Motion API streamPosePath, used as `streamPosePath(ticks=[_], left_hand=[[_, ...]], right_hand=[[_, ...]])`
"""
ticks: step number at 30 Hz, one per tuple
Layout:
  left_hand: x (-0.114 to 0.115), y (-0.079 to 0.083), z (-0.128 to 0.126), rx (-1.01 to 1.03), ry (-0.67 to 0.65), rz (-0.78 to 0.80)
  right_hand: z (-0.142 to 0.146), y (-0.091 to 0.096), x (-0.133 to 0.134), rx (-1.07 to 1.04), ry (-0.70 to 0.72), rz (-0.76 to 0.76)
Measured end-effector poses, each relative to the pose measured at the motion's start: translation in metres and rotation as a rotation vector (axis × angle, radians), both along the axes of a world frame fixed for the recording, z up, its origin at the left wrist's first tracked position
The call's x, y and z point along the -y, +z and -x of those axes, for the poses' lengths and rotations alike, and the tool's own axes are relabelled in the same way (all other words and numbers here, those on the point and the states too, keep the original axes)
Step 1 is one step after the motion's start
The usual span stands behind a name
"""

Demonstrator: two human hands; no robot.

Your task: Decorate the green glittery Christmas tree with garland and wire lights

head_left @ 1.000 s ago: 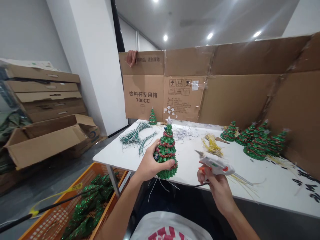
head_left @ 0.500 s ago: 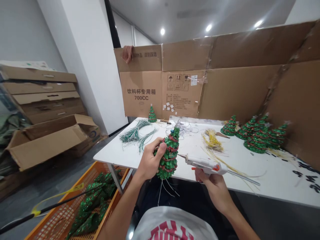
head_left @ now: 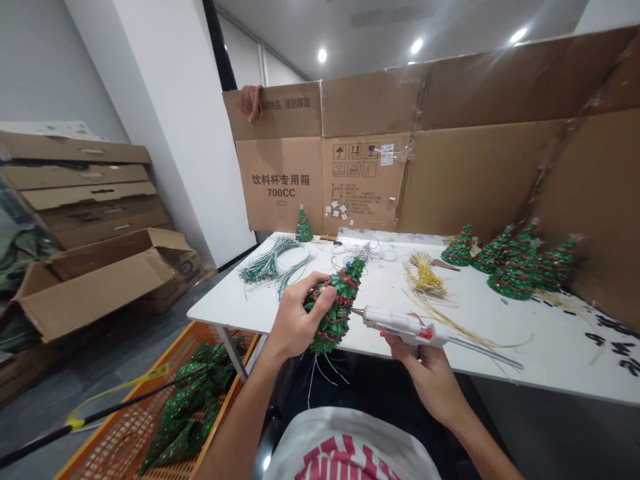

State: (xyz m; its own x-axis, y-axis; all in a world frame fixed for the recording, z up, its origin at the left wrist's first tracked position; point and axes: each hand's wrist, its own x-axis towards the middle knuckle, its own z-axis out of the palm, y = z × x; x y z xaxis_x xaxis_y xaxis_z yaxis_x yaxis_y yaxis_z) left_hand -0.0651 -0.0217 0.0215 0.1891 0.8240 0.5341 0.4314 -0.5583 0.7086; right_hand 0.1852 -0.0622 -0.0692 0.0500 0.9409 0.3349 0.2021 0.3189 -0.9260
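My left hand [head_left: 303,317] is closed round a small green tinsel Christmas tree [head_left: 340,303] with a red garland, tilted with its top to the right. White wires dangle from the tree's base over my lap. In my right hand [head_left: 425,367] is a white hot glue gun [head_left: 405,325] with an orange trigger and a clear glue stick out of its back. The gun's nozzle points left, right up at the tree's side; whether it touches cannot be made out. My left fingers partly hide the tree.
On the white table [head_left: 480,327] lie green wires [head_left: 267,263] and yellow strands [head_left: 427,277]. Finished-looking trees [head_left: 515,273] stand at the right, one small tree [head_left: 303,225] at the back. Cardboard panels [head_left: 480,173] wall the table. An orange crate [head_left: 110,433] of green cones is at lower left.
The tree has tilted further, its top to the right and its base to the left. The glue gun has shifted slightly left and up with my right hand. The view has moved a little.
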Motion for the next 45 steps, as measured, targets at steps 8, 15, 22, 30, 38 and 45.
streamPosePath(ticks=[8, 15, 22, 30, 38, 45], left_hand=[[0.004, 0.007, 0.009, -0.17, -0.002, -0.072], [0.002, 0.004, 0.009, -0.288, 0.01, -0.094], [0.001, 0.002, 0.002, -0.313, 0.011, -0.075], [0.005, 0.004, 0.001, -0.214, 0.025, -0.076], [0.006, 0.004, 0.004, -0.244, 0.036, -0.131], [0.006, 0.006, 0.006, -0.199, 0.027, -0.095]], right_hand=[[-0.013, 0.016, 0.004, 0.171, 0.149, 0.042], [-0.016, 0.032, 0.015, 0.29, 0.189, 0.104], [-0.021, 0.031, 0.011, 0.239, 0.19, 0.075], [-0.015, 0.017, 0.008, 0.171, 0.113, 0.041], [-0.012, 0.01, 0.01, 0.217, 0.102, 0.114], [-0.004, 0.01, 0.015, 0.153, 0.116, 0.109]])
